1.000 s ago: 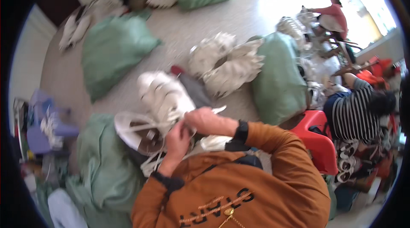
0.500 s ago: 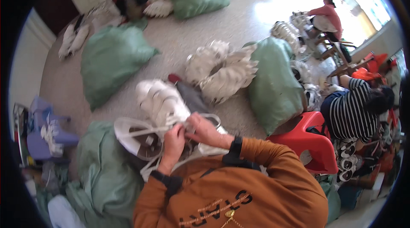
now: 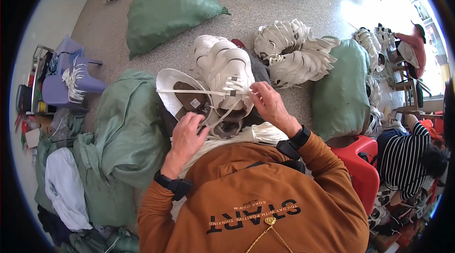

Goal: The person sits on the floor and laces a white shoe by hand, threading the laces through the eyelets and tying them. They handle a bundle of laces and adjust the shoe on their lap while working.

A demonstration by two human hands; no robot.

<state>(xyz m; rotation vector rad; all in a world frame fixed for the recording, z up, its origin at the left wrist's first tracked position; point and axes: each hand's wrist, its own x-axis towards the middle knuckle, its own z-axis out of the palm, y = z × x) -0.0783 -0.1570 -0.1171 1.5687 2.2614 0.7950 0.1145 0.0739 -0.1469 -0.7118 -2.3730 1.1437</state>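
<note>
A row of white shoe uppers (image 3: 222, 61), nested into one another, lies across my lap with the laced front toward me. White lace (image 3: 189, 92) crosses the eyelets of the nearest upper and loops out to the left. The fingertips of my right hand (image 3: 275, 108) are pinched on the lace at the right side of the eyelets. My left hand (image 3: 186, 140) is below the opened shoe collar (image 3: 175, 80) with its brown lining, fingers apart and holding nothing I can see. A bundle of loose white laces (image 3: 268, 133) rests on my lap.
Green sacks stand around me: one left (image 3: 128, 125), one ahead (image 3: 173, 11), one right (image 3: 341, 92). More nested uppers (image 3: 298, 65) lie on the floor. A purple chair (image 3: 71, 80) bears laces; a red stool (image 3: 358, 163) is near my right elbow. Two people sit at right.
My hands were together at the eyelets; now they are apart, the left lower and to the left, the right to the right. The view has shifted, showing the uppers more from above.
</note>
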